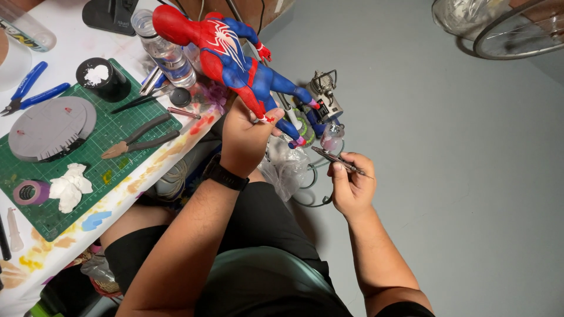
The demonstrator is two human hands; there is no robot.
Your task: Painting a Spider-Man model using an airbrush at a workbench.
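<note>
The left hand (247, 138) is closed around one leg of a red and blue figure (232, 56), holding it above the edge of the worktop (70, 35), and the right hand (351, 185) is closed on a thin metal tool (341, 161) just right of the figure's feet. Left of the figure, on a green cutting mat (97, 147), lie pliers (138, 141), a grey round base (50, 129) and a white lump (69, 186). A clear bottle (164, 50) stands just behind the figure, partly hidden by it.

One figure (235, 53), two pliers (138, 138), one bottle (164, 50)
</note>
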